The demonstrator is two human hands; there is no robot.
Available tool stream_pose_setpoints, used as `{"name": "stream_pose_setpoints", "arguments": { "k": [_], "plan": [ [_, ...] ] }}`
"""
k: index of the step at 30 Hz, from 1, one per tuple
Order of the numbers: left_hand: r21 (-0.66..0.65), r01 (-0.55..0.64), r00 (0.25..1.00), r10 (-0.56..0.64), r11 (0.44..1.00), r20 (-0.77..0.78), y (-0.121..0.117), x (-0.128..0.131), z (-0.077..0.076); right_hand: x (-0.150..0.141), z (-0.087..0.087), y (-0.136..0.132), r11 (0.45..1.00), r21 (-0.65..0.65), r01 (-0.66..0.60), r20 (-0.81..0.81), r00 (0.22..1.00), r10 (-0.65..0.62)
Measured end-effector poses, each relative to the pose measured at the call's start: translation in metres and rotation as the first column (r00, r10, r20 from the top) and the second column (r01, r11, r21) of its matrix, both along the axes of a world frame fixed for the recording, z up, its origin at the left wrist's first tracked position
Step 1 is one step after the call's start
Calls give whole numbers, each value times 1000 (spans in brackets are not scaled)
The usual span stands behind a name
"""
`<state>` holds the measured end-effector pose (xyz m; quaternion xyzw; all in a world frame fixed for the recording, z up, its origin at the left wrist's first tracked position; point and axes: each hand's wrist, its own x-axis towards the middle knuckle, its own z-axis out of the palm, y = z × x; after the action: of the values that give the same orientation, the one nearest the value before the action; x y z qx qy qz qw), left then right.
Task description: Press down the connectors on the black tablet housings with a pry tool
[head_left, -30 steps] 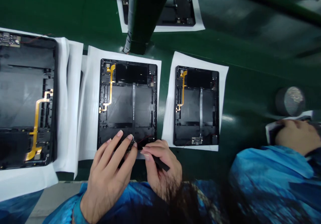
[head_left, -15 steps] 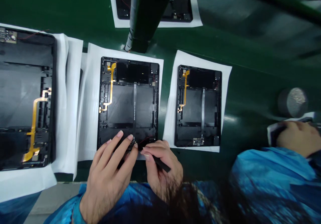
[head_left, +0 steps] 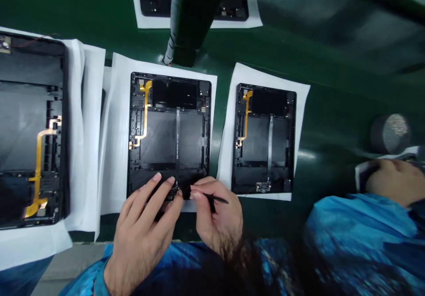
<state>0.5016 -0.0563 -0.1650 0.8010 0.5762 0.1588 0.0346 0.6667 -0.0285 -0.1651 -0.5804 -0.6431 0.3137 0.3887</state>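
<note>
My left hand lies with spread fingers over the lower edge of a black tablet back shell, its fingertips touching a small circuit board. My right hand is closed in a pinch around a slim black stick-like tool. The tool's tip is by the shell's lower right corner, just right of the board; the exact contact point is too dark to make out. Inside the shell are an orange flex cable and a dark ribbon cable running down to the board.
A second shell on a white sheet lies to the right; another shell is at the left. A dark green post rises behind. At the far right are a co-worker's hand and a round grey object.
My right hand has shifted slightly up and turned the black tool, whose rear end now points more to the right. My left hand keeps its place on the board. The view has shifted slightly.
</note>
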Motion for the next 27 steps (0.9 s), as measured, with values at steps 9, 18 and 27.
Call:
{"name": "stream_pose_setpoints", "arguments": {
  "k": [9, 18, 27],
  "plan": [
    [9, 45, 992, -44, 999, -121, 0, -2, 1, 28, -8, 12, 903, 176, -392, 149, 917, 370],
    [-8, 28, 999, -27, 1000, 33, 4, 0, 3, 36, 3, 33, 872, 127, -473, 76, 881, 467],
    [-29, 5, 998, -3, 1000, 61, 1, 0, 5, 41, 0, 30, 907, 82, -412, 27, 911, 411]
  ]
}}
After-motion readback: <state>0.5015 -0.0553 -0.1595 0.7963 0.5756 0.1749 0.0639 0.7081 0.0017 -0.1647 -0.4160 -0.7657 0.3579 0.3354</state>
